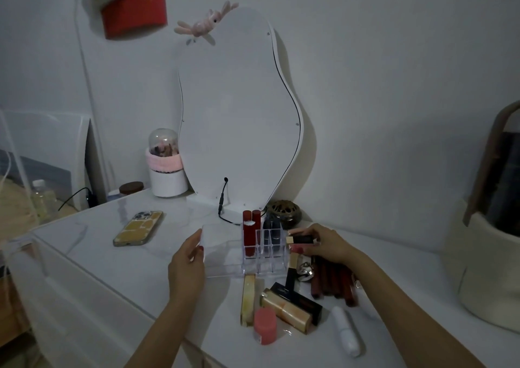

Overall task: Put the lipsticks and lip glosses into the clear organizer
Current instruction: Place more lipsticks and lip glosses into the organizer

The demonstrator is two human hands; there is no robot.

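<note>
Dimly lit, the white tabletop [118, 269] carries the clear organizer [253, 258] near its middle, in front of a wavy-edged mirror [239, 114] that stands at twelve o'clock from it. The left hand [187, 266] curls around the organizer's left end, at nine o'clock, thumb and fingers pressing on the white side there. The right hand [323, 245] sits at three o'clock of the organizer, its fingertips pinching a black lipstick with a gold band [301, 239], held level just beside the right-hand compartments. Two red lipsticks [251, 232] stand upright in the back left slots, and a dark tube [271, 227] stands in a slot next to them.

Loose items lie at five and six o'clock of the organizer: a pale gold tube [248, 300] lying lengthwise, a gold lipstick [287, 310] crossing a black box-shaped one [304, 301], and a pink capped tube [264, 325] nearest the camera. A white tube [346, 331] lies at four o'clock, and a row of dark red lip glosses [334, 282] rests under the right wrist, side by side.

A phone in a yellow case [138, 228] lies at ten o'clock, well apart. A domed white container with a pink band [166, 168] stands at eleven o'clock beside the mirror, and a dark round brass-coloured dish [284, 214] sits at one o'clock, just behind the organizer.
</note>
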